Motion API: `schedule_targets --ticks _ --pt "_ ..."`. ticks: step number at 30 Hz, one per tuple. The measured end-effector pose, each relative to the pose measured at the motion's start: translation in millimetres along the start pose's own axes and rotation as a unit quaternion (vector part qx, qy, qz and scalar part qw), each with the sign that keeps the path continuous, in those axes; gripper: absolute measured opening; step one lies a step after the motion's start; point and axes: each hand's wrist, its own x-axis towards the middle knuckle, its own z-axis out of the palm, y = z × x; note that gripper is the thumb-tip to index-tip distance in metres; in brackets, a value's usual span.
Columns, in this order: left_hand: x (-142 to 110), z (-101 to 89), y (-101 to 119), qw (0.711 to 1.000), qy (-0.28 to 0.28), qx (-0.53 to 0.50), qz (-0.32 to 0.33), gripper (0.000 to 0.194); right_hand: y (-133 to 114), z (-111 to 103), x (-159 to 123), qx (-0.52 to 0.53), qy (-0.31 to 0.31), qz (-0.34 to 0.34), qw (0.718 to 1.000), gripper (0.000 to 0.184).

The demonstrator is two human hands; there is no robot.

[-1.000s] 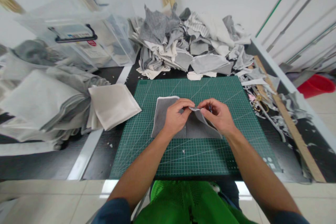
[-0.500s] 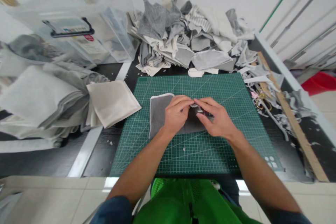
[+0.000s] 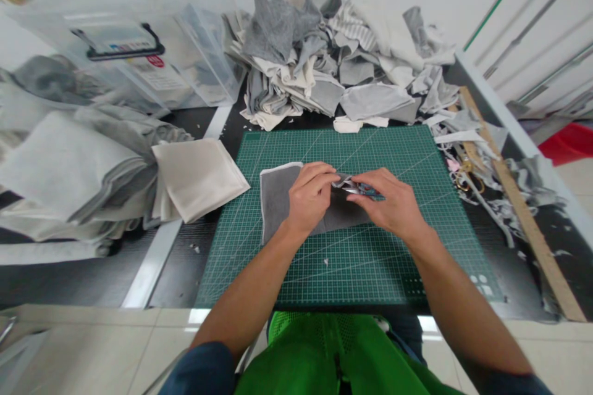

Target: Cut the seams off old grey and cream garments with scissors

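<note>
A grey piece of fabric (image 3: 276,197) with a white edge lies on the green cutting mat (image 3: 343,259). My left hand (image 3: 309,195) rests on it, fingers curled, pinching its folded upper edge. My right hand (image 3: 388,203) meets it from the right, fingers closed on the same fold, with a small dark-handled tool (image 3: 365,189) partly hidden under the fingers. Both hands touch at the fold.
A heap of grey and white fabric scraps (image 3: 343,68) lies behind the mat. A clear plastic bin (image 3: 125,43) and folded cloths (image 3: 199,176) are at the left. A wooden ruler (image 3: 519,203) and scissors (image 3: 463,176) lie at the right among offcuts.
The raised fold of the grey fabric has been lowered flat onto the mat. Both hands moved slightly away from me and stay closed at the fold.
</note>
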Motion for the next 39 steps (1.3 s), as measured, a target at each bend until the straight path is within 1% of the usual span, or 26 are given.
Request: schedule_targets --ticks 4,7,11,15,24,30,35,39 --pt "1 0.2 3 1.0 -0.003 0.005 -0.008 0.026 -9 3 0 0.014 0.003 -0.015 1.0 0.028" --pt "1 0.1 5 1.0 -0.009 0.004 -0.014 0.023 -16 5 -1 0.022 0.006 -0.01 1.0 0.026" --pt "2 -0.4 6 1.0 0.004 -0.013 -0.018 0.019 -21 8 -2 0.02 0.032 0.023 0.999 0.025" --pt "2 -1.2 8 1.0 0.01 -0.011 -0.011 0.02 -18 9 -3 0.008 0.059 0.058 0.997 0.022" --pt "1 -0.3 9 0.999 0.021 0.013 -0.038 0.018 -17 10 -3 0.017 0.045 0.074 0.996 0.017" --pt "0 -0.3 9 0.999 0.019 0.02 -0.031 0.017 -18 10 -3 0.026 0.044 0.079 0.996 0.016" --pt "0 0.4 10 0.999 0.028 0.02 -0.011 0.019 -18 10 -2 0.026 0.041 0.078 0.996 0.015" --pt "0 1.0 12 0.999 0.026 0.027 -0.019 0.019 -19 10 -3 0.025 0.039 0.081 0.996 0.013"
